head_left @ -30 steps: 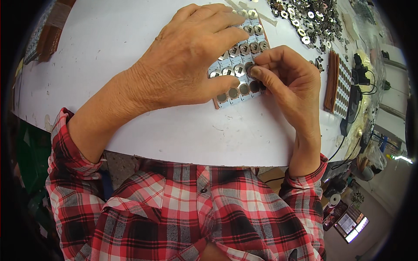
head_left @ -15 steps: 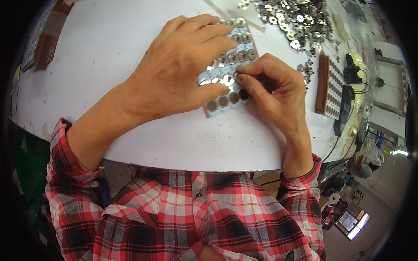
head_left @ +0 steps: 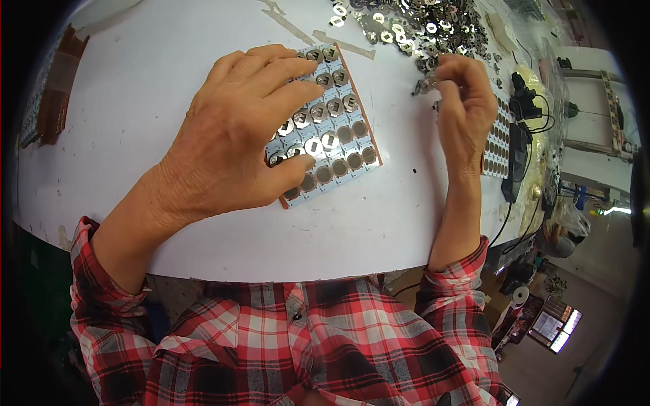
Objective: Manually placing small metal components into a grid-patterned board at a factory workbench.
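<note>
Panel (head_left: 349, 147) on the desk (head_left: 203, 250), under the left hand's (head_left: 237, 128) spread fingers, well left of the right hand (head_left: 467, 95).
It lies slightly turned, pale blue with brown edges; shiny notched discs fill upper rows, dark circles the nearest. The right fingers are bunched near the metal pieces (head_left: 433, 27); whether they grip any, I cannot tell.

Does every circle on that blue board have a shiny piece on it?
No: the shiny pieces sit in several rows of the board, but the dark circles nearest the plaid shirt have none on top.
</note>
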Demonstrator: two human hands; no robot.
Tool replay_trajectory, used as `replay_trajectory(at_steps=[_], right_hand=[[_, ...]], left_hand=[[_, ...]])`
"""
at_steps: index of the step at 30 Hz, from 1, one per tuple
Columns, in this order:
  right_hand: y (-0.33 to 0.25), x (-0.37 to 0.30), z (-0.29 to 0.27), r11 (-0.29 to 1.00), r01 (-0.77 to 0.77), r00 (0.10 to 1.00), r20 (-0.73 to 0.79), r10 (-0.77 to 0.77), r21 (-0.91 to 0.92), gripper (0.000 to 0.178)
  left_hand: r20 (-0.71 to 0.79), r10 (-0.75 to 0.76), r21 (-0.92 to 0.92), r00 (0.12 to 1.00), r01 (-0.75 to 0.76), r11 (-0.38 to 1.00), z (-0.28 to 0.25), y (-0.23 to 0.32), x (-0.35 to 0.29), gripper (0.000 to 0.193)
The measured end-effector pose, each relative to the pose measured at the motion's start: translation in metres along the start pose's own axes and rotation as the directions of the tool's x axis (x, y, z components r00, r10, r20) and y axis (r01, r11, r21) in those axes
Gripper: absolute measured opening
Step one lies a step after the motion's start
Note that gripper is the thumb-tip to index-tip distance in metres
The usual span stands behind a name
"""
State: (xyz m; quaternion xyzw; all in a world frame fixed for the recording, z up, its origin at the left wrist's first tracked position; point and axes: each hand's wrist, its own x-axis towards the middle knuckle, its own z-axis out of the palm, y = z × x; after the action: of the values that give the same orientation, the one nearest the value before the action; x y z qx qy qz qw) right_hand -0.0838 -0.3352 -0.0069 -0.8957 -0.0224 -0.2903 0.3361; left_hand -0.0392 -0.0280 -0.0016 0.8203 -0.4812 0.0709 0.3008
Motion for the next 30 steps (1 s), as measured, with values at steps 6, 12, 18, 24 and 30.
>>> replay_trajectory(at_steps=[6, 12, 18, 24, 30], right_hand=[[-0.02, 0.0, -0.015, 0.914, -0.385, 0.923, 0.037, 0.384, 0.129, 0.013], [-0.034, -0.005, -0.017, 0.968, -0.2, 0.904, 0.352, 0.242, -0.152, 0.016], [-0.038, -0.008, -0.016, 0.913, -0.384, 0.866, 0.399, 0.303, 0.14, 0.012], [-0.027, -0.006, -0.019, 0.918, -0.384, 0.897, 0.274, 0.346, 0.097, 0.019], [-0.033, -0.007, -0.013, 0.97, -0.207, 0.89, 0.388, 0.24, -0.125, 0.018]], left_hand=[[0.003, -0.002, 0.005, 1.0, 0.002, 1.0, 0.002, -0.003, -0.001, 0.06], [0.008, -0.013, 0.014, 1.0, 0.013, 1.0, -0.003, 0.0, -0.002, 0.061], [0.007, -0.006, 0.01, 1.0, 0.006, 1.0, 0.002, -0.002, -0.002, 0.061], [0.002, 0.004, 0.015, 1.0, -0.004, 1.0, -0.001, -0.003, -0.004, 0.061], [0.004, -0.001, 0.012, 1.0, 0.001, 1.0, -0.002, -0.001, -0.004, 0.061]])
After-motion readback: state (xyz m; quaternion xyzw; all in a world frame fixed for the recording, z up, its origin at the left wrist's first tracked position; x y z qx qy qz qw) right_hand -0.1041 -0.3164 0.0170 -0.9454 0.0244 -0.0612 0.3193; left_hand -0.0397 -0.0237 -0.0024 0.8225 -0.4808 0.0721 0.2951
